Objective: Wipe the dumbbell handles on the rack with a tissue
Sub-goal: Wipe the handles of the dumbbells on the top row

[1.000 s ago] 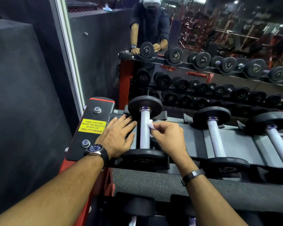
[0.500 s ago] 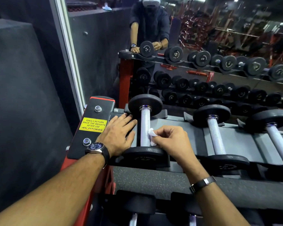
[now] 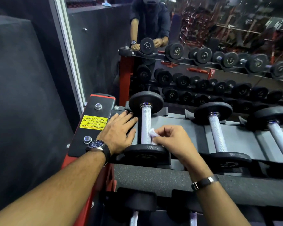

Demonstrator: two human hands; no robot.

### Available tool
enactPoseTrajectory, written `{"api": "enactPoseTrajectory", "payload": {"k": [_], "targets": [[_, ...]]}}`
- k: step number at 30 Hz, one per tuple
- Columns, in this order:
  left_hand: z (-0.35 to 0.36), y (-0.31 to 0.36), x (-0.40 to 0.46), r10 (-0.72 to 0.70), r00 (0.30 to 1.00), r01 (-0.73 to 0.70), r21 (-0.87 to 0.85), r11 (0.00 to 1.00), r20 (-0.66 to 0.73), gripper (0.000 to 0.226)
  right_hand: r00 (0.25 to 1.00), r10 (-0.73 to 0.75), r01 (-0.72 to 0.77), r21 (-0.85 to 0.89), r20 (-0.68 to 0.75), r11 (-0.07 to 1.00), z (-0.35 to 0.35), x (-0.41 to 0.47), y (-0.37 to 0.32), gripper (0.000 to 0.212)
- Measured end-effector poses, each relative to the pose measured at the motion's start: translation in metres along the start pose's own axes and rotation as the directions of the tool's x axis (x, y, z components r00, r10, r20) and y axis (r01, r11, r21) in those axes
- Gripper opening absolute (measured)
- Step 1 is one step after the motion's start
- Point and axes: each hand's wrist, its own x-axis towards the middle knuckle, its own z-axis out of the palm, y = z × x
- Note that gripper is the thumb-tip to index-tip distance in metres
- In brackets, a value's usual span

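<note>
The leftmost dumbbell on the rack's top shelf has a knurled silver handle point(image 3: 145, 123) between two black round heads. My right hand point(image 3: 171, 141) pinches a small white tissue point(image 3: 152, 133) and holds it against the lower right side of that handle, near the front head. Flat on the grey shelf point(image 3: 183, 128) just left of the handle lies my left hand point(image 3: 119, 132), fingers straight, a watch on its wrist. Two more dumbbells with silver handles point(image 3: 216, 136) point(image 3: 279, 137) rest further right on the same shelf.
A black end plate with a yellow sticker point(image 3: 93, 122) and two bolts caps the rack's left end. A mirror point(image 3: 203, 46) behind reflects the rack and a person. A dark padded wall point(image 3: 23, 95) stands at left. A lower shelf holds more dumbbells point(image 3: 137, 204).
My right hand has slid the tissue down the handle from near its middle toward the front head. My left hand has stayed flat in place.
</note>
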Motion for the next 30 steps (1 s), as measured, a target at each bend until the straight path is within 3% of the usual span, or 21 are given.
{"api": "enactPoseTrajectory", "payload": {"k": [5, 9, 13, 17, 22, 26, 30], "targets": [[0.0, 0.0, 0.0, -0.001, 1.0, 0.001, 0.003, 1.0, -0.004, 0.051, 0.988, 0.075, -0.091, 0.118, 0.135, 0.989, -0.009, 0.004, 0.0, 0.02], [0.001, 0.0, 0.0, -0.013, 1.0, 0.013, -0.003, 1.0, 0.01, 0.051, 0.982, 0.162, -0.184, 0.333, 0.094, 0.925, 0.003, 0.02, -0.008, 0.022], [0.0, 0.0, 0.0, -0.016, 1.0, 0.016, -0.007, 1.0, 0.015, 0.052, 0.99, 0.139, -0.115, 0.432, -0.023, 0.894, 0.02, 0.046, -0.016, 0.024], [0.0, 0.0, 0.0, -0.022, 0.999, 0.022, -0.004, 1.0, 0.027, 0.052, 0.981, 0.188, -0.187, 0.55, 0.055, 0.814, 0.026, 0.06, -0.02, 0.031], [-0.001, 0.002, 0.0, -0.015, 1.0, 0.015, 0.009, 1.0, 0.007, 0.051, 0.945, 0.172, -0.283, 0.427, 0.279, 0.859, 0.006, 0.057, -0.007, 0.037], [-0.002, 0.001, -0.001, -0.011, 1.0, 0.011, 0.01, 1.0, 0.001, 0.051, 0.973, 0.165, -0.226, 0.489, 0.164, 0.842, 0.016, 0.061, -0.017, 0.035], [-0.003, 0.003, 0.0, -0.007, 1.0, 0.007, 0.008, 1.0, -0.003, 0.05, 0.944, 0.172, -0.279, 0.399, 0.283, 0.874, 0.009, 0.059, -0.012, 0.034]]}}
